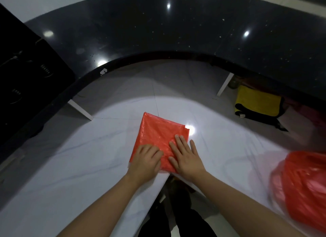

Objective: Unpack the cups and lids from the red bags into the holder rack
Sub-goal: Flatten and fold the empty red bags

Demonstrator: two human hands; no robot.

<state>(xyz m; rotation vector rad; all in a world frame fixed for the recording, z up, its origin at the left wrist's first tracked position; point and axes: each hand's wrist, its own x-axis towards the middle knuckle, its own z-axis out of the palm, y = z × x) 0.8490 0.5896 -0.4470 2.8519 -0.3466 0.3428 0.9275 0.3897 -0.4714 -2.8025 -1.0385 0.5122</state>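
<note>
A white counter (70, 166) is carrying a bulging red bag (303, 192) at its right edge and a folded red bag (155, 132) lying flat mid-counter; the right hand (187, 159) is pressing it with straight fingers, the left hand (146, 160) with curled fingers.

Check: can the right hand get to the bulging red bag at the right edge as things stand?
Probably yes. The right hand lies flat on the folded red bag, fingers straight, gripping nothing. The white counter between it and the bulging red bag shows nothing in the way.
</note>
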